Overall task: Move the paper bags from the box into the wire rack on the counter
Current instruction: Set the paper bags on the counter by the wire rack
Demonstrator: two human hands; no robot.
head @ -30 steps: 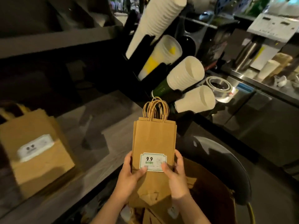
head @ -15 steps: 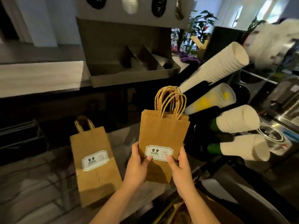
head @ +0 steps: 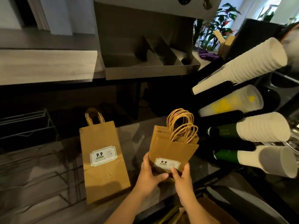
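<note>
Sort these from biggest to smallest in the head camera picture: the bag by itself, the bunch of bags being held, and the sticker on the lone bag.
1. The lone bag looks largest.
2. The held bunch of bags looks smaller, though its lower end is covered.
3. The sticker is clearly smallest.

The left forearm and right forearm rise bare from the lower edge and draw close together. The left hand grips the low left edge of a stack of paper bags, thumb across its front. The right hand grips the low right corner, thumb in front and fingers behind.
</note>
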